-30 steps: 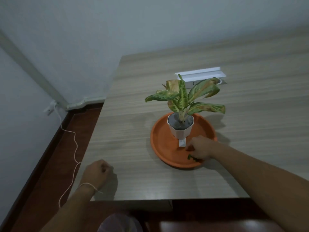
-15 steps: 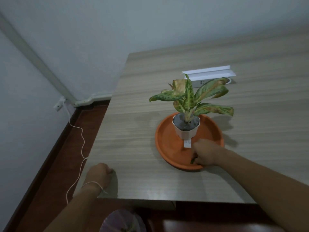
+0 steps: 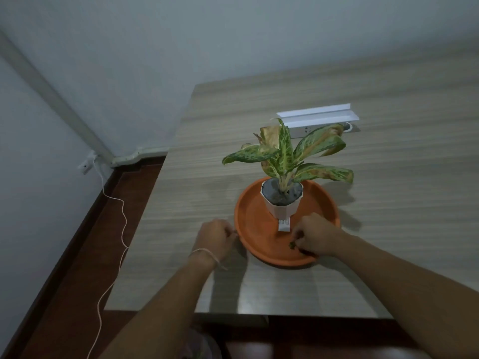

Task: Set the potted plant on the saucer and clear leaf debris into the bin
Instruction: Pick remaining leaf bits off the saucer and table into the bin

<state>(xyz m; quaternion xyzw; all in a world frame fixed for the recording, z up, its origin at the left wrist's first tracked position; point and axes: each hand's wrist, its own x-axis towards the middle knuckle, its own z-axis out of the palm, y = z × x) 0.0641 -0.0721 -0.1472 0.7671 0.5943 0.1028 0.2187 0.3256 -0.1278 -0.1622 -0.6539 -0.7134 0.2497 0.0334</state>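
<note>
A spotted green plant in a white faceted pot (image 3: 282, 203) stands upright on the orange saucer (image 3: 252, 216), toward its far side, with a white tag hanging at its front. My right hand (image 3: 317, 235) rests inside the saucer's near part, fingers pinched on a small green leaf scrap (image 3: 292, 245). My left hand (image 3: 216, 238) lies curled on the table, fingertips at the saucer's left rim. The bin (image 3: 202, 351) shows only as a pale plastic-lined edge below the table's front.
The wooden table (image 3: 388, 229) ends at a front edge near me and a left edge above brown floor. A white power strip box (image 3: 317, 117) lies behind the plant. A white cable (image 3: 114, 255) trails down from a wall socket on the left.
My left hand has moved from the table's front-left corner up and right to the saucer's rim. My right hand stays in the saucer, still working at the leaf scrap.
</note>
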